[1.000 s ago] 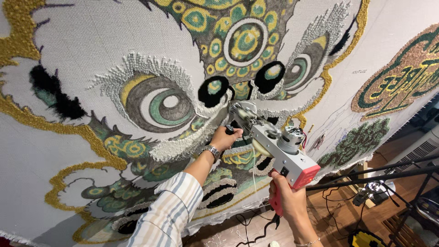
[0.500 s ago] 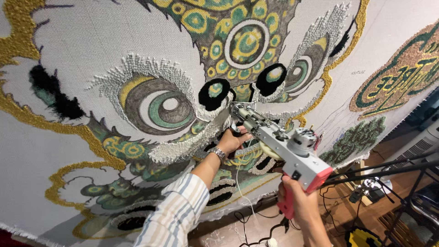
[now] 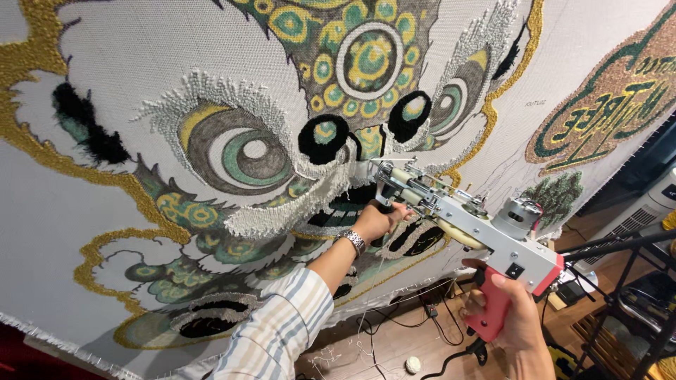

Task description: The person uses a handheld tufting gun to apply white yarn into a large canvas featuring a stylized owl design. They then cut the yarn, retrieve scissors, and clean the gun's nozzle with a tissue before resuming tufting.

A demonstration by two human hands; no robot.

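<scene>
The right hand (image 3: 510, 320) is closed round the red pistol grip at the near end of a tufting gun (image 3: 465, 225), low on the right of the scene; the gun's silver body runs up and leftward from that grip, a small grey motor sitting on top near the handle, and its needle end touches the stretched cloth (image 3: 105, 211) just below the middle of the design. The left hand (image 3: 377, 222) is clasped on the gun's front handle, close behind the needle end and right against the cloth; a metal wristwatch (image 3: 354, 241) sits on that wrist, and a striped sleeve (image 3: 282, 331) covers the forearm below it.

The cloth fills most of the view, pale and taut; on it is a half-tufted lion-like face with a large green and grey eye (image 3: 243, 151) left of centre, a smaller eye to the right, two black round patches between them, white shaggy loops beneath the large eye and gold outlines curling down the left side. A second tufted piece in green and brown (image 3: 605, 105) lies on the far right of the cloth.

Below the cloth's lower edge is a wooden floor with black cables (image 3: 408, 317) and a small pale ball of yarn (image 3: 412, 364); a black metal rack (image 3: 634, 295) stands at the right edge, and what its shelves hold is too dark to tell.
</scene>
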